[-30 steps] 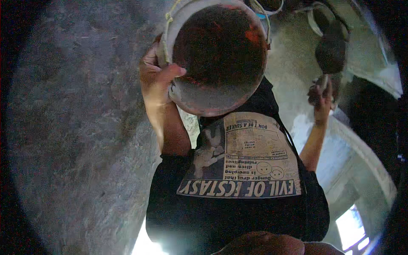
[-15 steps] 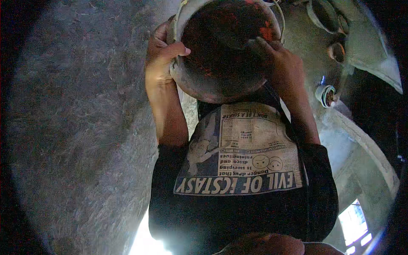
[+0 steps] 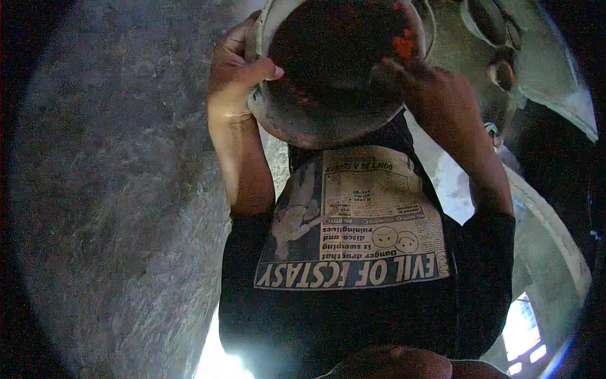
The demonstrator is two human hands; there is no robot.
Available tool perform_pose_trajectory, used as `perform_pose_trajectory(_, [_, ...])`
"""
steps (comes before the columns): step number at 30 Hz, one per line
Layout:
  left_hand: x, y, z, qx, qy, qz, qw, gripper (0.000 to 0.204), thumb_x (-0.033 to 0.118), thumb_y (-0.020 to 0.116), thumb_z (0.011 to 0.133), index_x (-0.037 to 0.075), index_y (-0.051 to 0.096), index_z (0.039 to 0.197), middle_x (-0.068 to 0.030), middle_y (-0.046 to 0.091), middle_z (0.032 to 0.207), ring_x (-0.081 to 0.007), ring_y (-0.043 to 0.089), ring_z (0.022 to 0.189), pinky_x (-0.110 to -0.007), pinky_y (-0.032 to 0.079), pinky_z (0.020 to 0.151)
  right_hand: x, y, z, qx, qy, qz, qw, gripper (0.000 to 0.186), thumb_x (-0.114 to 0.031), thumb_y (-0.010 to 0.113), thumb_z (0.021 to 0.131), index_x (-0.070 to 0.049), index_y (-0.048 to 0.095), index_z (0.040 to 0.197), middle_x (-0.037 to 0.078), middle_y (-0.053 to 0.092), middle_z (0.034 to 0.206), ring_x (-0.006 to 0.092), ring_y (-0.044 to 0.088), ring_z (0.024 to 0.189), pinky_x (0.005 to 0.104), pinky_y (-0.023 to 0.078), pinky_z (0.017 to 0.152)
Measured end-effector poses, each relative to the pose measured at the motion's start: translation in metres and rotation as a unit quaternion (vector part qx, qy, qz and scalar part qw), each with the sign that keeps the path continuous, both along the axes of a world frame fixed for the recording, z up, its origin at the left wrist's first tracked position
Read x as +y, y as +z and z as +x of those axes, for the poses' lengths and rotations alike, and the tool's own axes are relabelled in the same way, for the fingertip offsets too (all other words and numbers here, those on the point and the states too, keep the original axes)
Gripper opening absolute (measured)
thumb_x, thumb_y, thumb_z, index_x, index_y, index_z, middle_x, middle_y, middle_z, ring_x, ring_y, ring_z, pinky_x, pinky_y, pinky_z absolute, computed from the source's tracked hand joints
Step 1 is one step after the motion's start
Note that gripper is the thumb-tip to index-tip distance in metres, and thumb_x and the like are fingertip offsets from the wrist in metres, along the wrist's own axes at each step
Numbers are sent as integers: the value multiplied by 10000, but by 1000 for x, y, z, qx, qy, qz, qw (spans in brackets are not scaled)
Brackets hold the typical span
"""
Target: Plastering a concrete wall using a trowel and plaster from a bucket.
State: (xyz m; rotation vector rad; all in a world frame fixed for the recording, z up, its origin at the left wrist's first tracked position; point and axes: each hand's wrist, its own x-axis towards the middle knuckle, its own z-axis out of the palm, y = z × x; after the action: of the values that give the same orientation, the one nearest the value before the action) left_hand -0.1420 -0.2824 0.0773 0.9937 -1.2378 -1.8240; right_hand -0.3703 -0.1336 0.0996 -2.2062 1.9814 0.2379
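Note:
My left hand (image 3: 235, 88) grips the left rim of a round, pale-rimmed bucket (image 3: 315, 126) near the top of the view, thumb over the edge. The bucket's interior is dark, with red-orange patches on the right. My right hand (image 3: 429, 88) reaches into its right part; the fingers are bent, dark and blurred, and whatever they may hold cannot be made out. Below the bucket is my dark shirt (image 3: 353, 316) with a printed panel.
A rough grey cement surface (image 3: 126, 189) fills the left side. At the upper right are an oval container (image 3: 486, 25) and a small reddish pot (image 3: 502, 76). A curved concrete ledge (image 3: 555, 227) and a bright opening (image 3: 524, 325) are at the right.
A second ago my right hand was out at the right beside a dark object; it has moved left to the bucket. My left hand and the bucket have moved slightly upward in the view.

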Motion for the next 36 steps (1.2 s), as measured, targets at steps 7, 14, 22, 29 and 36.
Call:
perform_pose_trajectory(7, [-11,-3,2,32,-63,-89,993,631,-72,576,499,-2,580,1127,-62,636,1004,-163,594,938,-296,455,852,-2,-38,8,-10,3,-58,998,532,-122,556,800,-208,429,1310,131,575,1023,283,634,746,371,532,618])
perform_pose_trajectory(14, [-15,2,-6,-21,-74,-87,993,647,-33,626,501,1,562,1145,-83,628,1036,-194,590,958,-325,453,849,-14,-1,8,-17,17,175,984,512,-52,515,800,-225,469,1280,138,580,1005,284,625,743,366,525,675])
perform_pose_trajectory(22, [-17,50,-17,-43,-96,-65,992,670,-39,547,569,-17,496,1237,-106,577,1143,-197,555,1035,-334,416,893,-16,40,-6,4,12,37,999,441,-12,500,783,-210,565,1172,151,590,874,288,626,728,385,503,614])
perform_pose_trajectory(29, [-6,53,-18,-62,-152,-107,981,580,49,578,581,-14,531,1156,-86,595,1052,-192,577,929,-330,438,824,-9,35,-5,-25,-4,49,998,323,-29,517,776,-99,598,1080,164,632,822,293,636,702,378,522,640])
perform_pose_trajectory(36, [-15,10,-15,-115,-132,-221,960,681,-2,663,530,10,524,1197,-100,591,1138,-224,563,1050,-352,436,923,-48,31,3,-97,71,52,991,187,-84,553,812,-57,631,979,143,646,776,264,646,736,347,532,675])
